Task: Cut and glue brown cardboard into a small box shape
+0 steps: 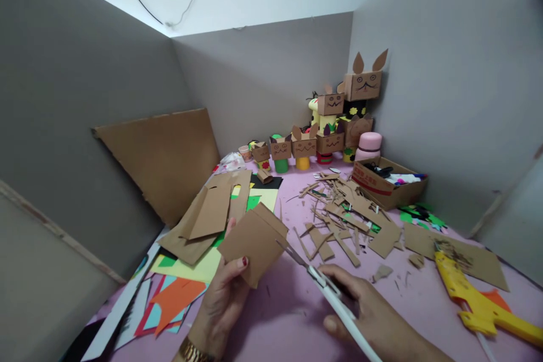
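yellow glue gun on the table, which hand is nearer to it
Right. The right hand, holding a white-handled tool, is left of the yellow glue gun, not touching it; the left hand, holding cardboard, is farther left.

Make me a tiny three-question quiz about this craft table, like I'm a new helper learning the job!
1. Which thing is in the right hand?
A) orange paper
B) white-handled scissors
C) a pink container

2. True or false: the yellow glue gun is to the right of the right hand.

3. Fill in the missing word: the left hand holds a flat piece of brown ____.

Key:
1. B
2. True
3. cardboard
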`<state>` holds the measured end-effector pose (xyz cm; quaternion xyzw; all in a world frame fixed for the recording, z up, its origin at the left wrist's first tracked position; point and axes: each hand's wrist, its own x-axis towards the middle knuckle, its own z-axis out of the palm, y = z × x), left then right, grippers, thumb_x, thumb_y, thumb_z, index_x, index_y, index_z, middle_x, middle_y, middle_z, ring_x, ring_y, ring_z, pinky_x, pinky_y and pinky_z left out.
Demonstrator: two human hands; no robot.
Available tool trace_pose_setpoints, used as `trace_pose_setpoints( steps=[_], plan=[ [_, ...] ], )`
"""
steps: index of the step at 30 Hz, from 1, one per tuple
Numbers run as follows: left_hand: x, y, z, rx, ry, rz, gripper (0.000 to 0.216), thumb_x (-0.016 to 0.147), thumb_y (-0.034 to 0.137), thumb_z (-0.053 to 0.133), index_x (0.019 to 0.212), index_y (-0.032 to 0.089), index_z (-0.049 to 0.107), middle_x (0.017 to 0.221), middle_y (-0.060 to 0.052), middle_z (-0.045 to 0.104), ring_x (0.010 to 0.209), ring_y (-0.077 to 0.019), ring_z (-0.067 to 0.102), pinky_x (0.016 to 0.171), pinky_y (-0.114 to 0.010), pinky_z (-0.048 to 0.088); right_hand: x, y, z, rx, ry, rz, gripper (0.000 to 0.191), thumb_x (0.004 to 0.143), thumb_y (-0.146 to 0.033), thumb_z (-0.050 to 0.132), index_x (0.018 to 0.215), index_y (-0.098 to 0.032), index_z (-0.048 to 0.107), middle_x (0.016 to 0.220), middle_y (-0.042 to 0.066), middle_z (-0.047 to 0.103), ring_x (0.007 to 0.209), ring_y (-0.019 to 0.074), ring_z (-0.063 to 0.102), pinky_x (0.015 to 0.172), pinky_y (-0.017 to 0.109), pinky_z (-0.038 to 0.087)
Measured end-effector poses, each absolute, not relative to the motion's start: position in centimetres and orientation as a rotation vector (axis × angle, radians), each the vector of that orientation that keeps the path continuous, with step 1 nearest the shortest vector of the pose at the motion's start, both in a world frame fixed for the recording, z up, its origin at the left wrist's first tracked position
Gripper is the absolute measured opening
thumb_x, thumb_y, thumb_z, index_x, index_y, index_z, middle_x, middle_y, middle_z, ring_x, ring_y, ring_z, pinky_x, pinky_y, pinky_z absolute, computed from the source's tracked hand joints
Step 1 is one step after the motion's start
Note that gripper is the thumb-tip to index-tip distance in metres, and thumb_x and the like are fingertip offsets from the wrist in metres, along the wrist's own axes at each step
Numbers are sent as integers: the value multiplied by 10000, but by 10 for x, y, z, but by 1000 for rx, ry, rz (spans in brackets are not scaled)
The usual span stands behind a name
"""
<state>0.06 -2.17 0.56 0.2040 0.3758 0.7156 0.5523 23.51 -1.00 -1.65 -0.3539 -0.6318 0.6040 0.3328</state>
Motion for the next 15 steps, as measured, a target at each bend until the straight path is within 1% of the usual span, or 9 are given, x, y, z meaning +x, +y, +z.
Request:
trace_pose_setpoints(
  steps=[3, 7, 12, 15],
  plan=[
    [3, -22, 2, 571, 878, 1633, 829, 648, 86, 683, 1397, 302, 400, 1162, -23, 708, 1066, -238, 639, 916, -342, 514, 235, -9, -15, -947, -1661, 1548, 489, 590, -262, 724, 1075, -269, 668, 839, 2, 614, 764, 224, 502, 688, 302, 412],
    [7, -22, 0, 672, 864, 1561, 840, 667, 131, 696, 1418, 309, 366, 1199, -22, 688, 1119, -257, 607, 953, -372, 491, 236, -7, -16, -958, -1675, 1494, 415, 604, -285, 722, 1017, -253, 681, 778, -14, 555, 701, 191, 454, 650, 284, 396],
    [7, -23, -2, 663, 870, 1538, 897, 627, 161, 740, 1423, 320, 358, 1208, -24, 680, 1110, -263, 606, 952, -375, 489, 237, -6, -17, -965, -1700, 1486, 452, 621, -252, 691, 1069, -213, 657, 776, -16, 526, 692, 171, 423, 635, 265, 371],
    [7, -23, -3, 650, 873, 1559, 907, 616, 143, 748, 1420, 312, 365, 1194, -36, 686, 1061, -256, 632, 925, -370, 505, 238, -6, -16, -958, -1764, 1458, 377, 626, -227, 670, 1000, -176, 654, 711, -35, 457, 645, 143, 361, 588, 247, 326]
  ],
)
